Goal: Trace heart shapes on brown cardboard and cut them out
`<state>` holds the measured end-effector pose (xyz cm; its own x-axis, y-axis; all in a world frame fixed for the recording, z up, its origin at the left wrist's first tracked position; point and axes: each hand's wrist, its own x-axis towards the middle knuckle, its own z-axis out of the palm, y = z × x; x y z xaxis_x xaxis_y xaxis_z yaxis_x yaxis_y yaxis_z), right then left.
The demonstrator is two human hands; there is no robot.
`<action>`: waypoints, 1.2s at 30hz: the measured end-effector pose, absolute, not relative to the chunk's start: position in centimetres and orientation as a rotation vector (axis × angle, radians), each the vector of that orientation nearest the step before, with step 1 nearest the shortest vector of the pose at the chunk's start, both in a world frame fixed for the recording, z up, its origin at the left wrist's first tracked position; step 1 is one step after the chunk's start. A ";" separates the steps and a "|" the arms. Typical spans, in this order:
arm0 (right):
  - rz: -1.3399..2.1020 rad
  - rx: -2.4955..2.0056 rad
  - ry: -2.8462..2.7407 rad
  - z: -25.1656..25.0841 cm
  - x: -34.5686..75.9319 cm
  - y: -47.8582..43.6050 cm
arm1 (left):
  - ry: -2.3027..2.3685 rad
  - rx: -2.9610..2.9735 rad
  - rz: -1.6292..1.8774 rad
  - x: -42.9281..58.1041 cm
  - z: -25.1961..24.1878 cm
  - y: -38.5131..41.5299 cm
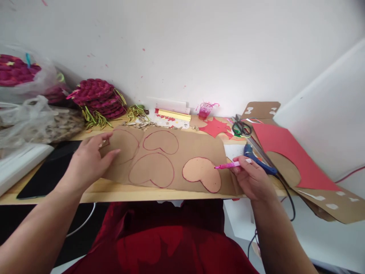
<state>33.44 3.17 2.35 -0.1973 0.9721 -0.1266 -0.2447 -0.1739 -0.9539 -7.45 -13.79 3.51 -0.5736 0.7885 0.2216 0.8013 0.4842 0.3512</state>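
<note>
A brown cardboard sheet (194,152) lies across the wooden table (119,195) with three heart outlines drawn on it in pink. A lighter heart-shaped template (203,173) rests on its right part. My left hand (89,161) lies on the sheet's left end, fingers loosely curled, pressing it down. My right hand (251,178) is closed on a pink marker (229,165), whose tip points at the template's right edge.
Black-handled scissors (242,128), a blue glue gun (256,158) with its cable, red paper (288,152) and more cardboard (327,201) lie at the right. Dark red paper flowers (98,98), plastic bags (31,121) and a black sheet (48,171) fill the left. A pink cup (204,110) stands by the wall.
</note>
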 end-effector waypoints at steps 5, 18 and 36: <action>1.650 -1.018 -1.002 2.1 33.9 2.8 | -2.643 -1.280 -0.783 -8.1 3.3 -14.4; 1.703 -0.925 -1.034 2.9 31.5 3.4 | -2.781 -1.128 -0.709 -9.8 5.0 -15.0; 1.617 -0.816 -1.053 1.7 30.3 3.9 | -1.972 -2.311 -0.983 1.1 3.1 -11.8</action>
<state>30.34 3.92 1.69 -0.2727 0.9620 -0.0159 -0.3742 -0.1213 -0.9194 1.11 -11.85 3.07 0.0482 0.9093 0.4134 0.8776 -0.2362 0.4172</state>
